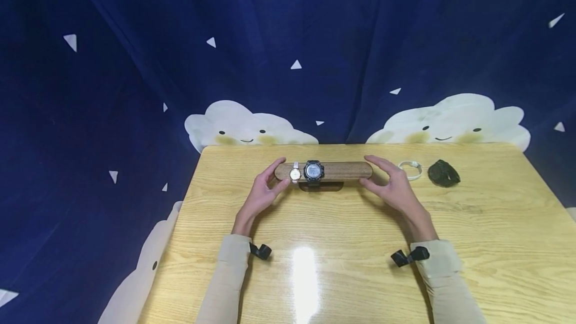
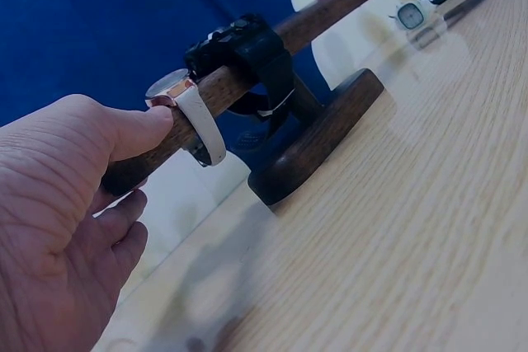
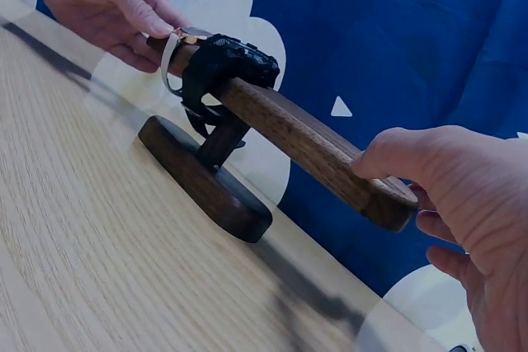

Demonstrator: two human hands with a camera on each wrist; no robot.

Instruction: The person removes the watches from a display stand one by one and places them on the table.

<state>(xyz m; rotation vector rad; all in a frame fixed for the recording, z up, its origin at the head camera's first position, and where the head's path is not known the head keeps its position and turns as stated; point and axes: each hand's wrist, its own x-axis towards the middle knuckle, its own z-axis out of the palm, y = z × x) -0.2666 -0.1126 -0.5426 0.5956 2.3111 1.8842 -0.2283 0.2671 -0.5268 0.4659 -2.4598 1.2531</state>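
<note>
A dark wooden watch stand spans the gap between both hands, its long bar crosswise above an oval base. My left hand grips the bar's left end, thumb on the near side and fingers behind and below. At the other end, my right hand pinches the bar between thumb and fingers. Two watches are strapped round the bar, left of its middle. One is a small watch with a white strap and rose-gold case, close to my left thumb; beside it sits a chunky black digital watch.
To the right of my right hand, a white-strapped watch and another black watch lie on the light wooden table. A dark blue curtain with clouds and white triangles hangs behind the far edge and along the left.
</note>
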